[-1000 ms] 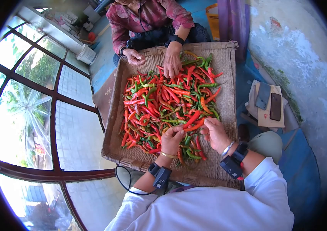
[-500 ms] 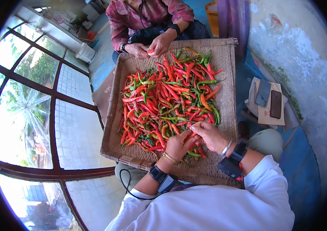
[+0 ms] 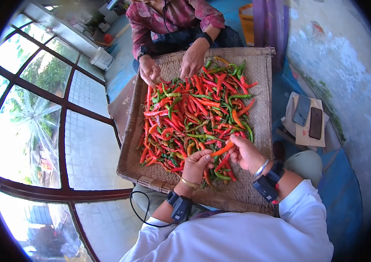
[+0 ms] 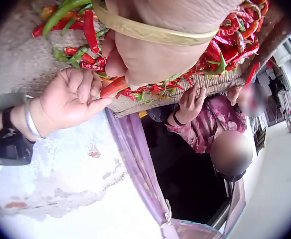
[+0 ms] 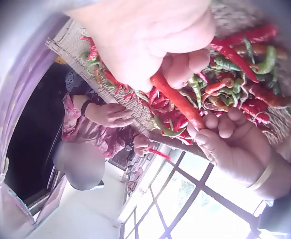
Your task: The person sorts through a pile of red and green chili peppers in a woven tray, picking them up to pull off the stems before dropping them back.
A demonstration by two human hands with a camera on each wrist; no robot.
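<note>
An orange-red pepper is stretched between both hands above the near part of the pepper pile. My left hand pinches its lower left end between thumb and fingers; my right hand pinches the upper right end. In the right wrist view the same pepper spans from the right hand to the left hand. The left wrist view shows part of the pepper between the fingertips of both hands. Red, green and orange peppers lie beneath.
The woven tray holds the peppers. Across it sits another person, one hand over the pile's far edge and the other at its far left, by a red pepper. Two phones lie on papers at the right; windows stand at the left.
My hands, close together half a second ago, have moved apart with the pepper showing between them. The other person's hands have separated and reached down toward the pile.
</note>
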